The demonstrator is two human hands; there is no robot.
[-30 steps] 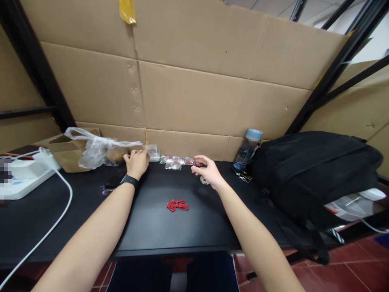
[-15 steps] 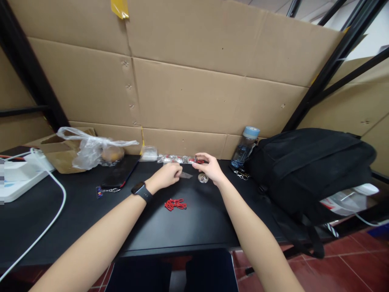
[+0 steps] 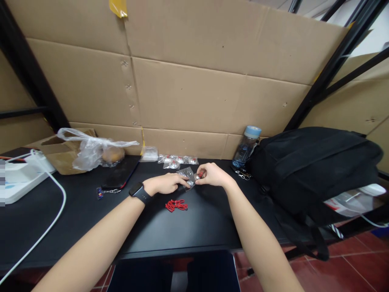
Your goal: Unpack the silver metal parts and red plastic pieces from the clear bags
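Observation:
My left hand (image 3: 167, 183), with a dark watch on its wrist, holds a small clear plastic bag (image 3: 187, 172) at its left side, one finger stretched over it. My right hand (image 3: 213, 175) pinches a round silver disc (image 3: 197, 177) with a bit of red cord by it, at the right edge of the bag. Whether the disc is partly inside the bag I cannot tell. Closer to me lies a small heap of red cords (image 3: 176, 205). Behind the hands sit several bagged silver discs with red parts (image 3: 179, 159).
A stack of clear bags (image 3: 149, 153) is by the cardboard wall (image 3: 188, 101). Left are a black case (image 3: 119, 175), a knotted plastic bag (image 3: 88, 151) and a white power strip (image 3: 27, 178). A bottle (image 3: 244, 148), keys (image 3: 243, 175) and a black backpack (image 3: 313, 170) stand right.
My right hand has come nearer, bringing a disc with red cord to the bag's edge. The bag now lies flatter under my left fingers. The bagged discs behind are more exposed.

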